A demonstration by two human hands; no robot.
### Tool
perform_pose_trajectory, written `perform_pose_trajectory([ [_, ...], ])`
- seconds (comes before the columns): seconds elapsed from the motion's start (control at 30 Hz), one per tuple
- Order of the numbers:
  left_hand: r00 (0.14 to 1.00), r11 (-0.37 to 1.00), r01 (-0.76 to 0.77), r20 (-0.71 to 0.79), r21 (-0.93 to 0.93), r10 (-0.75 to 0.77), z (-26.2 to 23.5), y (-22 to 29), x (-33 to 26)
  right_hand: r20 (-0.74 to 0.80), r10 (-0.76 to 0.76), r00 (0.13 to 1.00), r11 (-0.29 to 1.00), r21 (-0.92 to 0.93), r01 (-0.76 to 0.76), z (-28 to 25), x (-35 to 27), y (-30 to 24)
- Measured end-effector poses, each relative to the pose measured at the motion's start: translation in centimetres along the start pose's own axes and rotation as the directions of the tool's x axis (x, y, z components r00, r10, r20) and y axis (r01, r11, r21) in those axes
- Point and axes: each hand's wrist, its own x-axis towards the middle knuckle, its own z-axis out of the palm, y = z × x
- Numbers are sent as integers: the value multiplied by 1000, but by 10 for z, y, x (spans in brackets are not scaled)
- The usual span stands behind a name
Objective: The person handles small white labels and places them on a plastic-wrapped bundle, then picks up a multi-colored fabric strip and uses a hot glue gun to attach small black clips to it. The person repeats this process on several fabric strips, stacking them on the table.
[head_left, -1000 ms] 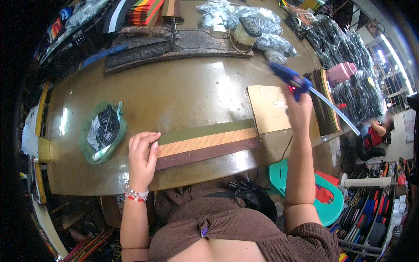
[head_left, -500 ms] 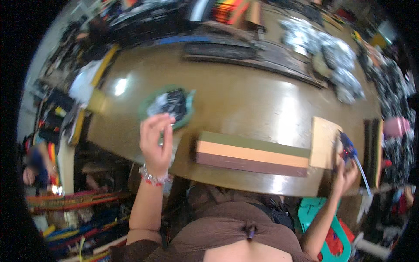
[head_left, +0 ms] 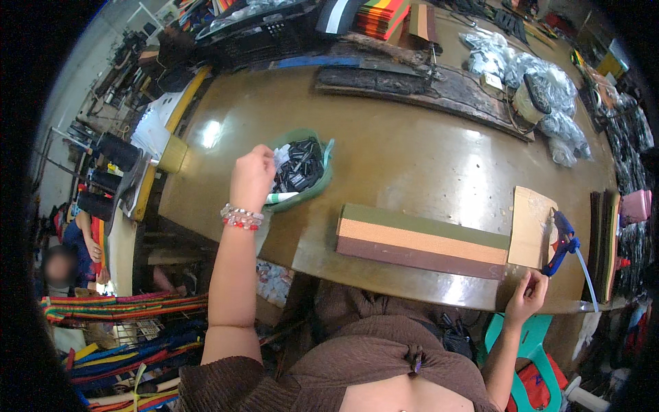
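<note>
- A green bowl [head_left: 321, 184] sits on the brown worktable, toward its near left edge. It holds a heap of small black pieces in clear plastic.
- The left hand [head_left: 252, 180], with a beaded bracelet at the wrist, is at the bowl's left rim, fingers bent down into it.
- A blue glue gun [head_left: 563, 242] lies near the table's right edge, just beside a cardboard sheet, just above the right hand [head_left: 527, 298].

Brown table [head_left: 412, 158] bears green bowl [head_left: 322, 184]; striped strip [head_left: 422, 242]; cardboard [head_left: 530, 226].
</note>
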Motion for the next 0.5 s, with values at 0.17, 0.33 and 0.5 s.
perform_pose_trajectory([
  [0.17, 995, 993, 64, -66, -103, -71, -7, -15, -1, 24, 55, 998, 998, 31, -56, 2, -2, 2],
  [0.33, 997, 999, 38, 73, 26, -40, -5, -15, -1, 27, 52, 998, 998, 35, -53, 1, -2, 4],
  [0.5, 997, 1000, 31, 68, -3, -30, -9, -13, -1, 16, 52, 999, 998, 28, -52, 0, -3, 5],
])
